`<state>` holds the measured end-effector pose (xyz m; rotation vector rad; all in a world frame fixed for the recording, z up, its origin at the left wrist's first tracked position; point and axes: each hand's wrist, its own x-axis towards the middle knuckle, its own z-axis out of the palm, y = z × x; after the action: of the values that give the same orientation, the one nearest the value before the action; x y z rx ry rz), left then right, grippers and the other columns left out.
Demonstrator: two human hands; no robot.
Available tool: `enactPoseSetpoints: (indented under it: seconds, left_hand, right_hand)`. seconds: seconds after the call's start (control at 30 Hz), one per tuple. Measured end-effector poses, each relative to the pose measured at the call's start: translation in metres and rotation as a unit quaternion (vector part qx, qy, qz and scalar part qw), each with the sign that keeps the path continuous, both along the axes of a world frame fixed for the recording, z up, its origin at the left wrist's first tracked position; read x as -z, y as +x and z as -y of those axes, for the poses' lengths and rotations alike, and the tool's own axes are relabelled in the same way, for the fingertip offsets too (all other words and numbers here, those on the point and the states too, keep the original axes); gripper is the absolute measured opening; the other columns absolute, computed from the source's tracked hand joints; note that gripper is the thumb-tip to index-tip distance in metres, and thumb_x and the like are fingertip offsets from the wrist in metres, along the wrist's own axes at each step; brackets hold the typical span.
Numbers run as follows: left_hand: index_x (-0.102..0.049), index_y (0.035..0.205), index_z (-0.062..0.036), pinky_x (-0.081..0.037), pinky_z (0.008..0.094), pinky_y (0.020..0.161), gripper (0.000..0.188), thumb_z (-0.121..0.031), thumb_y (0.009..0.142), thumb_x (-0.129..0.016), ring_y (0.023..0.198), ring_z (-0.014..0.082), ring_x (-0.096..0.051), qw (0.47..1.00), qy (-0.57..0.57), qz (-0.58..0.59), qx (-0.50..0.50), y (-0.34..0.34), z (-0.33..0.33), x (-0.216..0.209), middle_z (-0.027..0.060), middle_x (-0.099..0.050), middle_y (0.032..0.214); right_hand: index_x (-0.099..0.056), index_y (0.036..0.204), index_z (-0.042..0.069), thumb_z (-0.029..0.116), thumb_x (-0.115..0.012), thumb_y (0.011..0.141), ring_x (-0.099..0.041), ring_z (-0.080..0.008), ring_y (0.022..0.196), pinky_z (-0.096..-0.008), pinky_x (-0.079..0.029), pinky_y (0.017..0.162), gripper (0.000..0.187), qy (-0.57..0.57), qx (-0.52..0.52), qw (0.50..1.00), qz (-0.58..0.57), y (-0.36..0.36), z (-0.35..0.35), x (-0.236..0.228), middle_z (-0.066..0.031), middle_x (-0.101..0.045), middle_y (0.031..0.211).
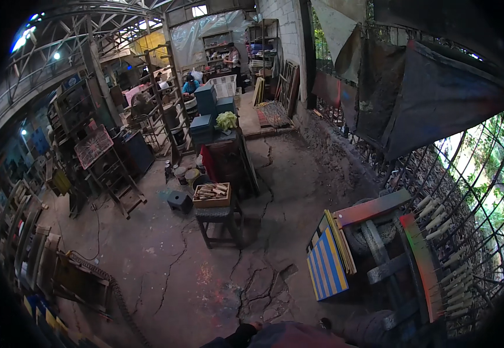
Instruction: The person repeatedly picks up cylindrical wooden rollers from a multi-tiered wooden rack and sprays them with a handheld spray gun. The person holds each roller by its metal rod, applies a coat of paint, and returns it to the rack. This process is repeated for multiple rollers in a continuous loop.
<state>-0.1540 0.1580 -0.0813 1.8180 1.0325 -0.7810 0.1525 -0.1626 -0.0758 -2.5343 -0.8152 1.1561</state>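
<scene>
Dimly, the left hand [256,326] shows low, its grip too obscure to tell; the right hand is out of view. Rightward stands the striped board [327,265]; cracked floor [202,293] stretches from its left edge to a stool [213,214].

We can read no text, label, brand, number or sign anywhere in view. On the striped board [327,264] we make out only plain bands of blue, yellow and a paler tone, with no legible lettering. Any markings on the buckets [192,176] or the stacked blue boxes [205,101] are too small and dim for us to tell, and the wooden box [212,203] shows us no readable print.
</scene>
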Motion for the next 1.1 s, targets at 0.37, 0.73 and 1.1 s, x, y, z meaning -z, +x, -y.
enactPoseSetpoints:
  seconds: [0.37, 0.73, 1.1]
  left_hand:
    - [-0.064, 0.114, -0.0101, -0.047, 0.0395, 0.09, 0.054, -0.052, 0.08, -0.057, 0.104, 0.0324, -0.061, 0.989, 0.061, 0.009, 0.136, 0.031, -0.04, 0.009, 0.0184, -0.065, 0.109]
    - [-0.065, 0.112, -0.0079, -0.046, 0.0414, 0.09, 0.06, -0.058, 0.079, -0.057, 0.105, 0.0363, -0.06, 0.967, 0.049, 0.087, 0.233, 0.127, -0.046, -0.008, 0.0226, -0.064, 0.107]
    - [-0.065, 0.111, -0.0084, -0.047, 0.0437, 0.086, 0.056, -0.055, 0.083, -0.053, 0.101, 0.0375, -0.061, 0.963, 0.127, 0.027, 0.236, 0.165, -0.01, -0.002, 0.0222, -0.065, 0.101]
  right_hand:
    - [-0.069, 0.079, 0.012, 0.023, -0.049, 0.082, -0.062, -0.0333, 0.081, -0.0448, -0.049, 0.073, 0.024, -0.008, -0.034, 0.978, 0.206, -0.015, 0.045, 0.004, -0.014, -0.064, 0.084]
    - [-0.054, 0.075, 0.005, -0.001, -0.062, 0.065, -0.059, -0.032, 0.067, -0.0382, -0.046, 0.061, 0.014, 0.34, 0.331, 0.847, 0.241, 0.039, 0.05, -0.304, -0.0147, -0.054, 0.07]
    - [-0.066, 0.089, 0.002, 0.01, -0.066, 0.081, -0.063, -0.0196, 0.072, -0.0319, -0.049, 0.064, 0.012, 0.265, 0.294, 0.787, 0.473, 0.213, 0.185, -0.511, -0.0112, -0.063, 0.079]
